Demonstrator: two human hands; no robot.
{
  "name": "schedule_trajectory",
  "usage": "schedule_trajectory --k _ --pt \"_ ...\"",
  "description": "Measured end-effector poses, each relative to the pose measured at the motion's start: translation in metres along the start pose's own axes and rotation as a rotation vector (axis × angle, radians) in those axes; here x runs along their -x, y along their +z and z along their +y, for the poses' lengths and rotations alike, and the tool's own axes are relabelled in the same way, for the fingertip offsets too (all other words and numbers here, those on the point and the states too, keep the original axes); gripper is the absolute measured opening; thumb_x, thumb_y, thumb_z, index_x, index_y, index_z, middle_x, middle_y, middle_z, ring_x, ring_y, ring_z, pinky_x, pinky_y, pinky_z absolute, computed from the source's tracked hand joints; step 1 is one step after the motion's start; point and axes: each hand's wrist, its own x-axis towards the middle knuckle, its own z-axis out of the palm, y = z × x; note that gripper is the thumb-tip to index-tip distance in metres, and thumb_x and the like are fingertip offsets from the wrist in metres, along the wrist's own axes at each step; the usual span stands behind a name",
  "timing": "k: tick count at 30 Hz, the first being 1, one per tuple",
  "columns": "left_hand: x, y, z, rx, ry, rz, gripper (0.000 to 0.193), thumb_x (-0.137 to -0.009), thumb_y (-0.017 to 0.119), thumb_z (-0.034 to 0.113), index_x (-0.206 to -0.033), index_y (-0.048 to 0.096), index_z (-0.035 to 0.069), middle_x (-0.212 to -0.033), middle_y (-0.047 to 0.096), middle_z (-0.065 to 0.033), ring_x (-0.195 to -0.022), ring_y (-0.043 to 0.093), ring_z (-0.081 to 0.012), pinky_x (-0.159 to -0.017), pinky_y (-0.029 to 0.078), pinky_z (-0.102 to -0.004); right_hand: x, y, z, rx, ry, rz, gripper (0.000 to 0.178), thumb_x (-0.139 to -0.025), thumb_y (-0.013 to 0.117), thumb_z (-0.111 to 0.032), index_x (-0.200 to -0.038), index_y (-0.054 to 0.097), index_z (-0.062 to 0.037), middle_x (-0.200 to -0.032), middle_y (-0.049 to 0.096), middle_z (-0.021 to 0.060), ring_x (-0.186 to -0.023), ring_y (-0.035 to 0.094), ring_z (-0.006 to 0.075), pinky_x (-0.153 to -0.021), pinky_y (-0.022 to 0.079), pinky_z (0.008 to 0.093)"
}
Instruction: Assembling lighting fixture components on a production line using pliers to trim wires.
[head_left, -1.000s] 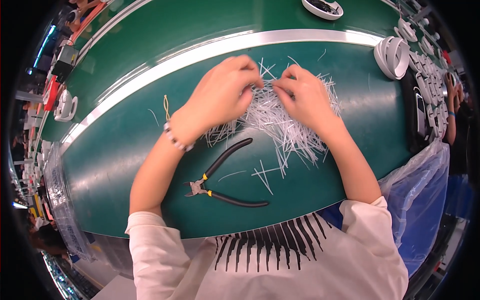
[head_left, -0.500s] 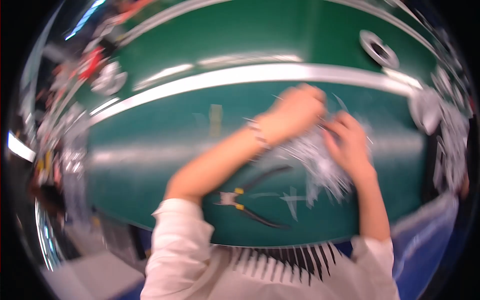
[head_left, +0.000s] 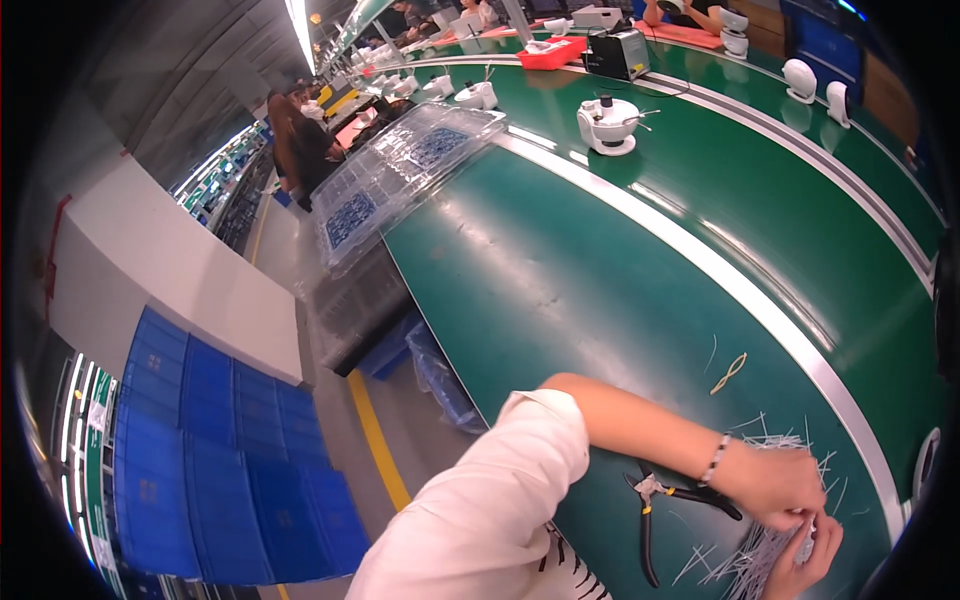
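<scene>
At the lower right my two hands meet over the green table. My left hand (head_left: 780, 487), with a beaded bracelet at its wrist, is closed in a pinch; what is in its fingers is hidden. Just below it, my right hand (head_left: 812, 562) has its fingers closed around a small whitish piece (head_left: 804, 548) whose kind I cannot make out. Thin whitish strips (head_left: 750, 562) lie in a loose pile under and around both hands. Left of the pile rest cutting pliers (head_left: 648, 490), with black handles and yellow collars, their jaws apart.
A twisted yellow loop (head_left: 730, 374) lies beyond my left forearm. Clear plastic trays (head_left: 400, 165) with blue parts stand at the table's far-left end. White devices (head_left: 608, 128) stand on the green conveyor line. Blue crates (head_left: 225, 450) are stacked on the left, and people work far off.
The view has swung to the left, so my hands now appear at the lower right. They have stayed together over the strips. The pliers lie still on the table.
</scene>
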Motion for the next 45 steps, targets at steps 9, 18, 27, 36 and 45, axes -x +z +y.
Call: schedule_trajectory --k 9,18,27,36,45 --pt "0.051 -0.016 -0.013 0.295 0.004 0.369 0.009 -0.067 0.062 0.0 -0.074 0.056 0.002 -0.073 0.056 -0.008 -0.068 0.055 -0.024 -0.058 0.044 -0.0321 0.001 0.003 0.009 -0.006 -0.016 -0.012 0.011 -0.074 0.061 -0.001 -0.085 0.062 0.001 -0.08 0.059 0.012 -0.072 0.055 0.027 -0.067 0.045 0.0344" --pt "0.056 -0.021 -0.016 0.281 -0.053 0.292 0.011 -0.066 0.067 0.008 -0.069 0.057 0.004 -0.07 0.056 -0.0051 -0.067 0.053 -0.0214 -0.057 0.043 -0.0316 0.002 -0.001 0.006 -0.006 0.033 -0.031 0.01 -0.074 0.061 0.001 -0.084 0.062 0.0021 -0.079 0.058 0.0136 -0.071 0.055 0.0278 -0.065 0.046 0.0348" --pt "0.052 -0.031 -0.015 0.216 0.077 0.336 0.008 -0.07 0.066 0.006 -0.075 0.061 0.002 -0.073 0.058 -0.0063 -0.063 0.056 -0.0209 -0.052 0.043 -0.0299 -0.003 -0.003 0.0 0.045 -0.036 0.028 0.01 -0.074 0.061 0.0 -0.084 0.063 0.0003 -0.079 0.058 0.0125 -0.07 0.055 0.0276 -0.065 0.045 0.0347" --pt "0.108 -0.156 0.126 -0.493 0.032 0.626 0.016 -0.068 0.063 -0.004 -0.082 0.063 0.003 -0.081 0.064 -0.0087 -0.072 0.063 -0.0196 -0.061 0.053 -0.0273 0.017 -0.022 -0.013 0.009 -0.056 0.07 0.012 -0.073 0.061 -0.004 -0.085 0.062 -0.0018 -0.083 0.058 0.0143 -0.076 0.056 0.0295 -0.07 0.045 0.0374" --pt "0.188 -0.2 0.487 -2.145 1.346 0.979 0.014 -0.092 0.036 0.032 -0.092 0.045 0.021 -0.079 0.052 0.0075 -0.071 0.05 -0.0133 -0.057 0.04 -0.0236 -0.042 -0.043 -0.121 -0.245 -0.514 0.237 0.008 -0.068 0.063 -0.002 -0.075 0.06 -0.0035 -0.067 0.051 0.0095 -0.063 0.049 0.0262 -0.062 0.042 0.0361"
